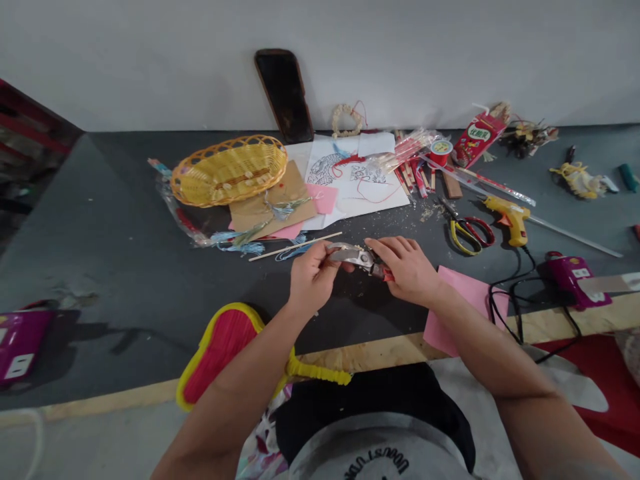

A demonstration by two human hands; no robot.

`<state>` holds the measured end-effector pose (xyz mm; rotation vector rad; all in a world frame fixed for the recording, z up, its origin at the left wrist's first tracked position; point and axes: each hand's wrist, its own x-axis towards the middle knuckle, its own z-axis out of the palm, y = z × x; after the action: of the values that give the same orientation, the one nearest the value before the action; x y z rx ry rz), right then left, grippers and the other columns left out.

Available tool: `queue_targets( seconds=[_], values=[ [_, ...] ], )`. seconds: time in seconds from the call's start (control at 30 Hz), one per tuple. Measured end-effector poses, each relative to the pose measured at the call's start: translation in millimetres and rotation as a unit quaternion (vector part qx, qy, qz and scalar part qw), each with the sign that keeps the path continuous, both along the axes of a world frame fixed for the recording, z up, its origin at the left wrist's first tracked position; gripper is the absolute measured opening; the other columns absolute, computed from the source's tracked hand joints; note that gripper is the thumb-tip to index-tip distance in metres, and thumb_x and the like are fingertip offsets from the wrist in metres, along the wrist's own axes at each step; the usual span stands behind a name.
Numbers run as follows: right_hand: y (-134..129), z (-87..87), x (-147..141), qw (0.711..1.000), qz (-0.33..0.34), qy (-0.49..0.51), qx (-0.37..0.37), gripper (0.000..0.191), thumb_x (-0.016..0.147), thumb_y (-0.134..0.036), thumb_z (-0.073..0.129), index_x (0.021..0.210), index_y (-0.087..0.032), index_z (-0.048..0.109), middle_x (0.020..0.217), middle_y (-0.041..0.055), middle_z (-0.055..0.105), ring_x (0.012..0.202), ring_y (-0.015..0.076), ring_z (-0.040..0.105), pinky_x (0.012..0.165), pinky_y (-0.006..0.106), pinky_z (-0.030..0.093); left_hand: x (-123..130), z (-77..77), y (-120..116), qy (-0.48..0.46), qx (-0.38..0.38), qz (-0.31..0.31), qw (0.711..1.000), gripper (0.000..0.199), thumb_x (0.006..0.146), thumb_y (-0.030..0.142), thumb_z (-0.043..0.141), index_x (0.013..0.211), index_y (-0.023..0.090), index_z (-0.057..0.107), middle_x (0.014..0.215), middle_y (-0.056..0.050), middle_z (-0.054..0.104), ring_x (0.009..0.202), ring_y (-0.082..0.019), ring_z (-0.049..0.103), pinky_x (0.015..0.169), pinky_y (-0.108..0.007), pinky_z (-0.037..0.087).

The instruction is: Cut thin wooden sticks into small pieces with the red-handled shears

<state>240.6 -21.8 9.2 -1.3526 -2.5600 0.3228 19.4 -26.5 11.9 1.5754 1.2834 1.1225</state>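
At the centre, above the dark table, my right hand (407,267) is closed round the handles of metal pruning shears (361,258), whose curved blades point left. My left hand (315,273) is pinched close to the blade tips; what its fingers hold is too small to make out. Small pale bits lie on the table around the shears. A thin pale stick (295,247) and blue tassels (239,244) lie just beyond my left hand. A yellow wicker basket (230,170) stands at the back left, partly on brown paper (280,203).
A hot glue gun (513,220) with a black cord and scissors (470,235) lie on the right. Pink paper (467,300) sits under my right forearm. A red and yellow fan-shaped piece (225,347) overhangs the front edge. A phone (285,93) leans on the wall.
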Motion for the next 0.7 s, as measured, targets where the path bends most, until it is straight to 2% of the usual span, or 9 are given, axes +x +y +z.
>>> queue_targets(
  seconds=[0.13, 0.27, 0.47, 0.6, 0.7],
  values=[
    [2, -0.7, 2, 1.000, 0.014, 0.004, 0.002, 0.074, 0.078, -0.008, 0.052, 0.150, -0.018, 0.040, 0.134, 0.0135, 0.059, 0.119, 0.0294, 0.052, 0.099, 0.045, 0.041, 0, -4.8, 0, -0.035, -0.022, -0.027, 0.999, 0.025, 0.095, 0.037, 0.055, 0.082, 0.018, 0.065, 0.064, -0.001, 0.069, 0.043, -0.008, 0.042, 0.044, -0.022, 0.031],
    [1, -1.2, 1, 1.000, 0.006, 0.005, -0.002, 0.070, 0.078, -0.008, 0.052, 0.147, -0.018, 0.045, 0.129, 0.0138, 0.061, 0.116, 0.0292, 0.053, 0.094, 0.043, 0.043, 0, -1.9, 0, -0.016, -0.003, -0.009, 1.000, 0.026, 0.095, 0.037, 0.057, 0.079, 0.018, 0.065, 0.063, -0.001, 0.069, 0.042, -0.008, 0.041, 0.045, -0.022, 0.031],
    [-5, 0.6, -6, 0.999, -0.022, 0.011, -0.039, 0.061, 0.080, -0.009, 0.052, 0.141, -0.017, 0.050, 0.122, 0.0141, 0.062, 0.113, 0.0287, 0.055, 0.095, 0.042, 0.045, 1, -1.8, 2, -0.006, 0.000, 0.002, 1.000, 0.030, 0.094, 0.036, 0.057, 0.074, 0.017, 0.067, 0.052, 0.002, 0.056, 0.046, -0.009, 0.046, 0.049, -0.021, 0.035],
    [-7, 1.1, -8, 0.998, -0.030, 0.017, -0.047, 0.059, 0.080, -0.008, 0.050, 0.138, -0.016, 0.052, 0.120, 0.0138, 0.062, 0.112, 0.0286, 0.056, 0.095, 0.042, 0.045, 3, -3.6, 3, -0.024, 0.010, 0.008, 1.000, 0.024, 0.092, 0.035, 0.059, 0.078, 0.017, 0.068, 0.056, 0.002, 0.058, 0.050, -0.010, 0.049, 0.049, -0.021, 0.036],
    [-6, 0.5, -7, 0.999, -0.036, 0.014, -0.034, 0.061, 0.080, -0.009, 0.052, 0.140, -0.017, 0.051, 0.124, 0.0139, 0.062, 0.112, 0.0290, 0.056, 0.094, 0.043, 0.045, 5, -3.0, 3, 0.002, 0.032, 0.047, 0.998, 0.015, 0.087, 0.031, 0.063, 0.083, 0.017, 0.068, 0.055, 0.004, 0.056, 0.048, -0.009, 0.047, 0.048, -0.020, 0.035]
  ],
)
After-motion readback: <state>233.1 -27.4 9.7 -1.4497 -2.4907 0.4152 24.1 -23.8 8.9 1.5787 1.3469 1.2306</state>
